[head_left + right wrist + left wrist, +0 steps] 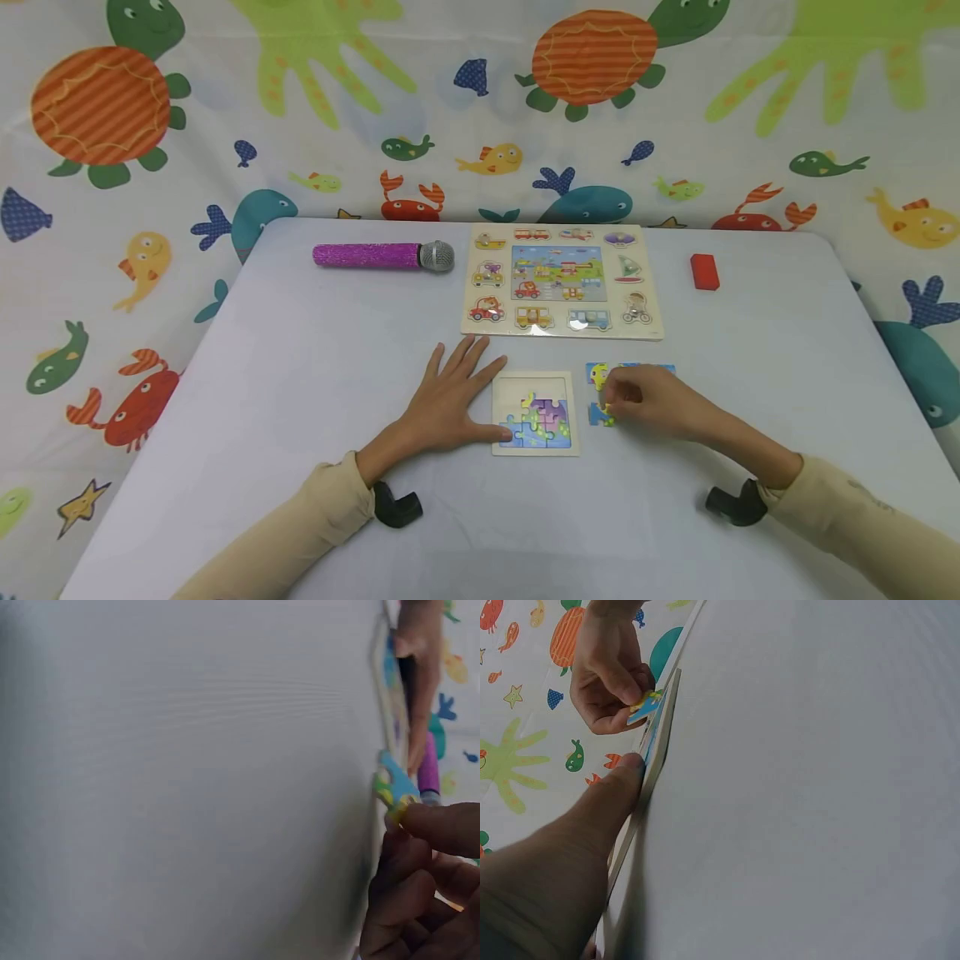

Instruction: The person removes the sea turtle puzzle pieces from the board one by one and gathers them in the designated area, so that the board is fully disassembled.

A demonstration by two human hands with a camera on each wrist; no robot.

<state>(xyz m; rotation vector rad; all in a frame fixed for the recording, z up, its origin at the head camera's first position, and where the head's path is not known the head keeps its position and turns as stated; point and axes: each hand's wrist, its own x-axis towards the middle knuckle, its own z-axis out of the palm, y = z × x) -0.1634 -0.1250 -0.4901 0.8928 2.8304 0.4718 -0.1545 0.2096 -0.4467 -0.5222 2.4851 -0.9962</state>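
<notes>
A small square puzzle board point(510, 388) lies on the table, its lower and right parts filled with joined blue, purple and green pieces point(546, 423). My left hand point(448, 407) rests at its left side with fingers spread and straight. The left thumb point(626, 780) touches the board's lower left corner. Just right of the board, my right hand point(656, 402) pinches a blue and yellow puzzle piece point(399, 778) between thumb and fingertips. Loose pieces point(597, 374) lie behind the right hand, which partly hides them.
A larger wooden vehicle puzzle point(487, 250) lies behind the small board. A purple microphone point(367, 256) is at the back left, and a red block point(704, 272) at the back right. A patterned cloth point(330, 158) hangs behind the white table point(315, 350).
</notes>
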